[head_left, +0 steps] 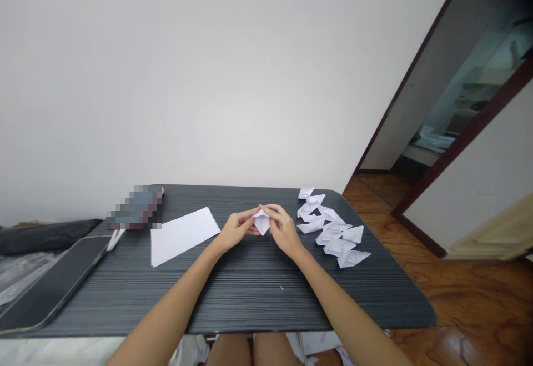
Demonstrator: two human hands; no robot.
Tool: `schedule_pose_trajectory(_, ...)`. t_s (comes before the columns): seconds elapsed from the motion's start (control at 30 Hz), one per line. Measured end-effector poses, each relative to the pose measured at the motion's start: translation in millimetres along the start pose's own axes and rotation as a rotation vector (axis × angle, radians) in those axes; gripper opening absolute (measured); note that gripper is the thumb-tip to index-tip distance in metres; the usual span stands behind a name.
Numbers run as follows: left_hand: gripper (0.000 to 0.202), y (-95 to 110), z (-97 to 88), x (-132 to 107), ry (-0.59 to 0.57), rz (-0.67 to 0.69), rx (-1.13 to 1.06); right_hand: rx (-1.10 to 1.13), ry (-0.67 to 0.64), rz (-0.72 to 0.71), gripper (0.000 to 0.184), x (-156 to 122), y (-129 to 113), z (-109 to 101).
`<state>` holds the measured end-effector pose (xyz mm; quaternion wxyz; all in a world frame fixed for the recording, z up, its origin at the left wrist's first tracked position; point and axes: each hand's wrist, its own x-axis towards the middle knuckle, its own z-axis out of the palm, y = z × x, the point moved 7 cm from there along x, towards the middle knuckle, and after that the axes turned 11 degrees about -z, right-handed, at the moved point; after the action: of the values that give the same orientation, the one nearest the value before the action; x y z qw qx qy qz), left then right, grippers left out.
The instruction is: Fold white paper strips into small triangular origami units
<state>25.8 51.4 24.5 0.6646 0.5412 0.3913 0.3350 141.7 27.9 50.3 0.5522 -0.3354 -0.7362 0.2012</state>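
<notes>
**Paper piece mid-fold, held between both hands above the counter**

Paper work, single head view. Noted largest to smallest.

Counter (pixel 233 294): dark, striped surface, set against a plain wall; near edge cut off by the frame bottom.

Flat white sheet (pixel 183 234): lies left of the hands, unfolded, well apart from them.

Finished folds (pixel 333 227): a loose cluster of pointed white shapes right of the hands, several overlapping. Exact count hard to make out.

Left hand (pixel 235 228) and right hand (pixel 283 227): each grip closed on the small folded piece (pixel 262 221), pinching it from either side, just above the counter's middle. Point of the piece faces the person.

Judgement: a crease is being pressed or a flap turned, midway through one unit. The next move likely calls for steady fingertip pressure along the fold line, with edges kept aligned.

Hard to read: the fold's inner layers, hidden by the fingers. A blurred object (pixel 135 207) at the far left corner cannot be identified. A dark flat device (pixel 54 282) is cut off at the left edge.
</notes>
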Motion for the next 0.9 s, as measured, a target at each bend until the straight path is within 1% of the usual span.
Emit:
schedule_pose_trajectory(0.13,0.044,7,-4.9,-4,0.008,0.008,-0.081,0.202,0.008,0.06,0.037,3,4,-2)
schedule_pose_trajectory(0.27,0.036,12,-6.3,-7,-0.002,0.055,-0.127,0.283,-0.007,0.049,0.03,5,-1,-5)
schedule_pose_trajectory(0.37,0.028,15,-7.2,-7,0.071,0.114,-0.043,0.252,-0.018,0.033,0.023,4,-4,-4)
schedule_pose_trajectory(0.47,0.026,17,-4.7,-5,0.139,0.166,0.082,0.233,0.019,0.058,0.017,3,-2,-1)
schedule_pose_trajectory(0.5,0.027,17,-3.1,-5,0.142,0.183,0.107,0.256,0.035,0.073,0.017,3,0,1)
schedule_pose_trajectory(0.53,0.028,17,-2.1,-5,0.145,0.205,0.121,0.289,0.049,0.091,0.022,2,2,2)
schedule_pose_trajectory(0.6,0.031,20,-1.9,-7,0.16,0.261,0.128,0.358,0.07,0.129,0.037,2,8,5)
schedule_pose_trajectory(0.63,0.033,20,-2.1,-7,0.166,0.28,0.131,0.382,0.079,0.153,0.04,1,12,6)
schedule_pose_trajectory(0.67,0.037,20,-2.4,-7,0.171,0.287,0.133,0.394,0.089,0.179,0.039,1,15,6)
schedule_pose_trajectory(0.7,0.041,19,-2.5,-7,0.172,0.278,0.137,0.396,0.102,0.202,0.033,0,19,5)
schedule_pose_trajectory(0.77,0.05,15,-0.6,-5,0.152,0.217,0.143,0.38,0.142,0.231,0.023,-1,25,2)
schedule_pose_trajectory(0.83,0.057,10,4.3,-3,0.103,0.144,0.145,0.368,0.194,0.239,0.021,-2,28,-1)
schedule_pose_trajectory(0.9,0.061,8,10.3,-3,0.052,0.105,0.146,0.378,0.231,0.242,0.021,-2,30,-2)
